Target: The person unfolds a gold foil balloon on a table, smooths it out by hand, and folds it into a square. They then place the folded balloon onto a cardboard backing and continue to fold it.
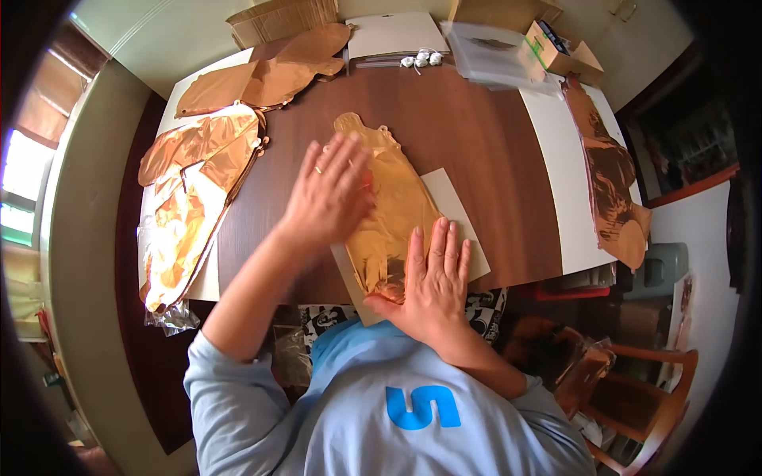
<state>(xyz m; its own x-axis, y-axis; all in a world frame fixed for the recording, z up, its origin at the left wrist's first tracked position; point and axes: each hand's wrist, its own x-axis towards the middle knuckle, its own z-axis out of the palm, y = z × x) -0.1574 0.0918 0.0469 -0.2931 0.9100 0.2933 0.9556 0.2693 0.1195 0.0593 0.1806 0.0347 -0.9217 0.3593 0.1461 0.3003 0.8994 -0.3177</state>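
A flat gold foil balloon (393,186) lies lengthwise in front of me, over a white card sheet (454,205) that shows at its sides. My right hand (432,289) rests flat at the balloon's near right edge, fingers stretched out and thumb apart. My left hand (329,186), slightly blurred, is over the balloon's left side with its fingers extended and a ring on one of them. It overlaps the upper left edge of the foil in this view. Neither hand grips anything.
Shiny copper-coloured foil balloons (202,170) lie at the left, with more foil pieces (274,75) behind. Another foil stack (611,170) sits on white card at the right. White tied bundles (421,59), a clear plastic tray (496,55) and a small carton (563,51) stand at the back.
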